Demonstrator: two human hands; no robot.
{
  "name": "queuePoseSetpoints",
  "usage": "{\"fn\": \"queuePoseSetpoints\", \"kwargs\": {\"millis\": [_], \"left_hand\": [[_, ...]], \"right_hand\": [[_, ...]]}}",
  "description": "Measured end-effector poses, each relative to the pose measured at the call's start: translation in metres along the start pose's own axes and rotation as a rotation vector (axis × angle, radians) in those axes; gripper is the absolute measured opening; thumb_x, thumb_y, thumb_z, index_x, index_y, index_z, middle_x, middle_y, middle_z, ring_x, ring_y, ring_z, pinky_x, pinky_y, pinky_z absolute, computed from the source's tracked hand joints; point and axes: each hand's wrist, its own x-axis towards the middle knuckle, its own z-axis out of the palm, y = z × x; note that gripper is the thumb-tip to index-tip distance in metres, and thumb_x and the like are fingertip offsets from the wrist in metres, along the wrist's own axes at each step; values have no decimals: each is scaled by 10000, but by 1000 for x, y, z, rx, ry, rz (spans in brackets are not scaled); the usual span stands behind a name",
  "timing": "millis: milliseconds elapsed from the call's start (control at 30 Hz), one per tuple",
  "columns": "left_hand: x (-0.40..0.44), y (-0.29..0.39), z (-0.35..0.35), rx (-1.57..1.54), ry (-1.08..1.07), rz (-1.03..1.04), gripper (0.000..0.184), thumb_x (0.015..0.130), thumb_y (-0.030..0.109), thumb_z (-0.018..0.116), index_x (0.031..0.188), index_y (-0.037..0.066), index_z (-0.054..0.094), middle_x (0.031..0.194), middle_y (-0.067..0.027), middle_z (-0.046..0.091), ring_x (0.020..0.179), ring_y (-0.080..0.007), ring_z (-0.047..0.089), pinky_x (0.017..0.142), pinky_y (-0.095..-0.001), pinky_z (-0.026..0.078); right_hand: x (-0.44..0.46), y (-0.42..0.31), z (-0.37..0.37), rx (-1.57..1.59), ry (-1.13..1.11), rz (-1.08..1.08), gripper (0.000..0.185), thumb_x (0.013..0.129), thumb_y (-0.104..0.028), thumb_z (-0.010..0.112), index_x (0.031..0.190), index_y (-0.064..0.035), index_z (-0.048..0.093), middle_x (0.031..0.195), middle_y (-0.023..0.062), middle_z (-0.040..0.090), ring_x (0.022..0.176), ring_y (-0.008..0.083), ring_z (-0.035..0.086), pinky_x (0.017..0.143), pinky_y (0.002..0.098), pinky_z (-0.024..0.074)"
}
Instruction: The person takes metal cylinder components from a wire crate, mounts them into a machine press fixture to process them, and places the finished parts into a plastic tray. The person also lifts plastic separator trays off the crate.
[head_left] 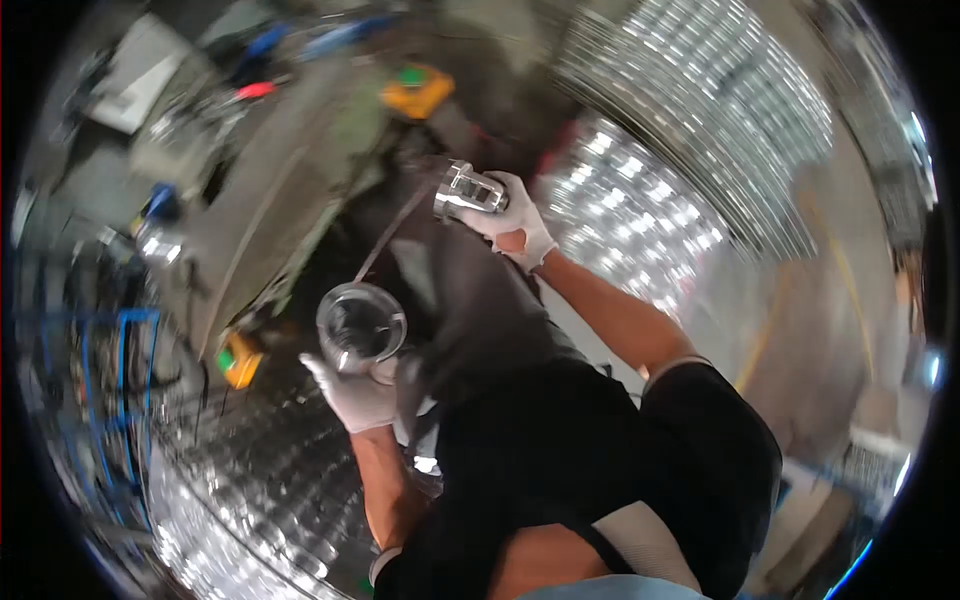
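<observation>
Left hand (358, 400) is holding a round part (334, 318) against its fingers, one spreading outward; right hand (515, 222) is gripping a metal part (462, 190), fingers curling around it

Both gloved hands (362, 402) (522, 222) well apart

Ahead of me is a yellow box (420, 97) with a green patch; a second yellow box (243, 366) is located on my left. Farther left, I see a blue frame (122, 365). A red object (256, 90) is positioned forward-left, near a pale panel (150, 85). On my right, yellow lines (764, 338) cross the floor (810, 325)
</observation>
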Motion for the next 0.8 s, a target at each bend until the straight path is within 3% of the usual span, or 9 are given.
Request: {"fn": "queuePoseSetpoints", "kwargs": {"millis": [67,200,267,333,400,467,500,733,800], "left_hand": [[13,-20,-7,242,51,143,572,938,364,476,1371,42,287,1330,-117,450,1168,-252,499,1037,-340,382],[17,-50,20,68,-125,14,554,924,309,519,1361,50,297,1308,-133,461,1197,-261,468,983,-380,440],[20,-71,22,1129,-10,391,815,783,244,734,1352,-63,239,1288,-171,469,1202,-240,460,955,-385,437],[22,-81,14,1357,28,473,855,672,71,804,1358,8,298,1312,-127,457,1170,-242,482,997,-331,406],[30,-88,21,1288,-3,448,712,767,217,735,1334,22,351,1307,-119,463,1166,-264,490,994,-378,416],[38,-80,43,52,107,-66,580,864,379,570,1305,40,409,1301,-117,466,1162,-293,492,974,-447,436],[43,-82,56,-44,189,-51,539,901,451,434,1274,63,456,1274,-122,487,1155,-312,491,930,-510,458],[56,-50,43,37,-48,69,699,767,325,671,1367,136,366,1378,-61,412,1254,-253,407,1028,-536,335],[58,-39,43,104,-80,169,688,791,321,646,1378,130,343,1392,-64,399,1264,-262,402,1042,-530,321]], "right_hand": [[-7,24,-98,-127,80,79,697,677,-258,811,1204,0,434,1007,59,608,884,123,578,744,237,481],[-28,15,-278,-859,540,187,667,649,-199,774,1205,4,466,924,105,624,776,227,596,686,314,484],[-36,27,-350,-1198,781,311,724,583,-216,798,1197,4,482,859,129,630,742,280,599,657,366,483],[-42,81,-428,-1435,676,376,669,602,-175,756,1190,-26,474,946,199,609,815,342,593,711,394,487],[-45,88,-442,-1627,466,490,648,644,-122,703,1229,-41,437,998,198,587,808,321,587,697,391,497],[-41,132,-471,-1497,416,429,662,660,-100,678,1260,-53,404,1015,186,578,802,309,582,689,393,499],[-40,158,-489,-1368,372,379,677,676,-77,654,1291,-65,372,1033,173,570,797,297,576,681,394,501],[-30,202,-534,-311,339,416,370,769,24,523,1132,-48,537,979,114,548,897,246,542,654,339,508],[-22,203,-537,-403,430,545,215,804,-17,523,1014,-39,485,831,103,522,633,210,512,481,338,443]]}}
